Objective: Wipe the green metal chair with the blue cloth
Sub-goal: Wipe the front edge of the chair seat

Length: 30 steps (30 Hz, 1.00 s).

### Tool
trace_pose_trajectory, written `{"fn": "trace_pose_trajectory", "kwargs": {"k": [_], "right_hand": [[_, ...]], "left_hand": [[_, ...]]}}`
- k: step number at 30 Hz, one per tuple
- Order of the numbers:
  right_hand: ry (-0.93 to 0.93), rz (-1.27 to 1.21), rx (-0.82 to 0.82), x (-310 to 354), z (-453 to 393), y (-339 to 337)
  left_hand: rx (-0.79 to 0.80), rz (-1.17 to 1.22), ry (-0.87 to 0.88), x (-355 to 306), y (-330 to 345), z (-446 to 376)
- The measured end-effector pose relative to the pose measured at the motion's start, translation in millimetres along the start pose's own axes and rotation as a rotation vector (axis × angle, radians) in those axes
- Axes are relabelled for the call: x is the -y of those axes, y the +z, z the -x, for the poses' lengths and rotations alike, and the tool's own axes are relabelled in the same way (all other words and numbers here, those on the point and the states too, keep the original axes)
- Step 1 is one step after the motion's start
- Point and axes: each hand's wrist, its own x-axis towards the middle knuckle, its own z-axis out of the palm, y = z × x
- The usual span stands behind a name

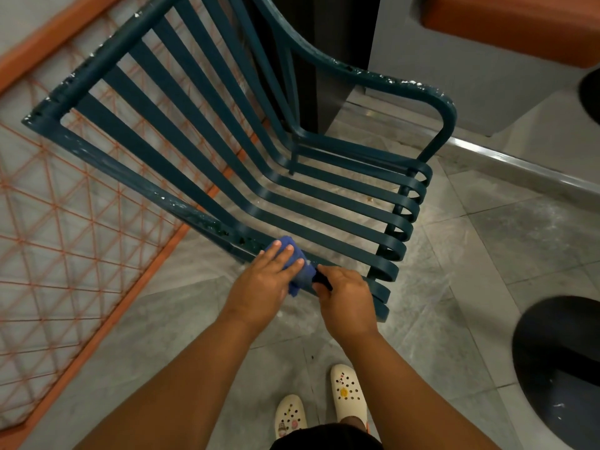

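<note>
Centre frame: your left hand [263, 280], fingers flat, pressing blue cloth [300, 271] on slatted green metal chair [324, 203]; right hand [345, 298] gripping armrest.

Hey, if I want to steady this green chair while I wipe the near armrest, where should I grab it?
Probably the near armrest of the green metal chair, from above, fingers curled around the bar beside the blue cloth. It is a narrow rail, open underneath, so fingers can wrap it. The right hand already grips there; the left hand presses the cloth.
</note>
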Motion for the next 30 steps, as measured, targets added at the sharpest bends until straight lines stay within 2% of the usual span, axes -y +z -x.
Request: {"fn": "trace_pose_trajectory", "kwargs": {"k": [2, 5, 7, 8, 12, 14, 19, 21, 25, 30], "right_hand": [[0.051, 0.026, 0.064, 1, -3, -4], [0.084, 0.053, 0.113, 5, -7, -7], [0.093, 0.062, 0.119, 7, -8, -8], [0.097, 0.065, 0.114, 8, -8, -7], [0.050, 0.071, 0.068, 8, -8, -4], [0.049, 0.073, 0.078, 7, -8, -5], [0.084, 0.073, 0.114, 6, -10, -7], [0.083, 0.074, 0.108, 8, -9, -6], [0.092, 0.078, 0.111, 7, -8, -6], [0.096, 0.053, 0.109, 7, -10, -6]], "left_hand": [[0.006, 0.012, -0.132, 15, -7, -5], [0.097, -0.004, -0.211, 27, -6, -10], [0.056, 0.021, -0.235, 20, -3, -9], [0.045, 0.034, -0.222, 13, -2, -6], [0.094, 0.082, 0.021, -3, 2, 7], [0.054, 0.061, 0.047, 7, -1, 3], [0.055, 0.081, -0.267, 37, -4, -6], [0.050, 0.099, -0.238, 29, -2, -4], [0.097, -0.041, -0.090, 40, 5, 0], [0.093, -0.015, -0.289, 53, 0, -8]]}}
